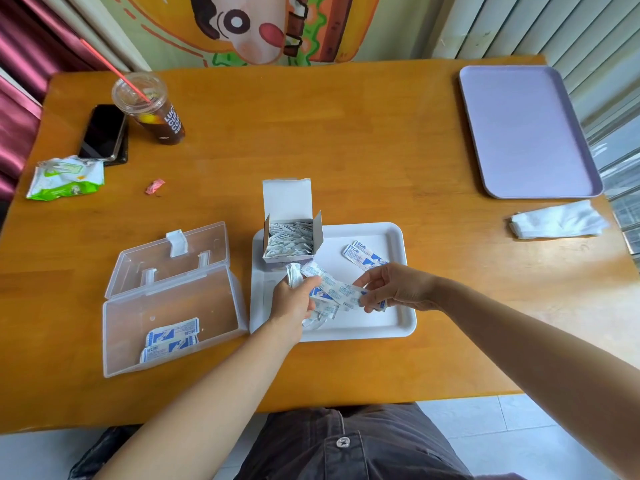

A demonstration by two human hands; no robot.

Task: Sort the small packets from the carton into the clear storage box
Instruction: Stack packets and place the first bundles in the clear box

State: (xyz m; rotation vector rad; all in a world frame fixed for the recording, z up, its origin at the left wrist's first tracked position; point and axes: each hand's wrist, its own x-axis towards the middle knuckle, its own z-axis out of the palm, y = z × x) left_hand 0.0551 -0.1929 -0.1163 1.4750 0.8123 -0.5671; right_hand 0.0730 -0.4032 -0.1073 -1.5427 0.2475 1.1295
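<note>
Gripping a fanned bunch of plaster packets (337, 294) with left hand (294, 299), pinching its other end with right hand (398, 289), both low over white tray (398, 327). Open carton (292, 242), crammed with more, on tray's back-left corner just beyond left hand. Two loose packets (363, 254) just behind right hand. Clear storage box (173, 317) open on counter (346, 133), left of tray, a few stored packets (171, 339) at near end.

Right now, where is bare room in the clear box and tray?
The clear storage box is bare along its hinge side and right end; stacked packets fill its near middle. The white tray is bare at its near-right corner. Crowded: the carton at its far left, the left hand and right hand gripping loose packets mid-tray.
</note>
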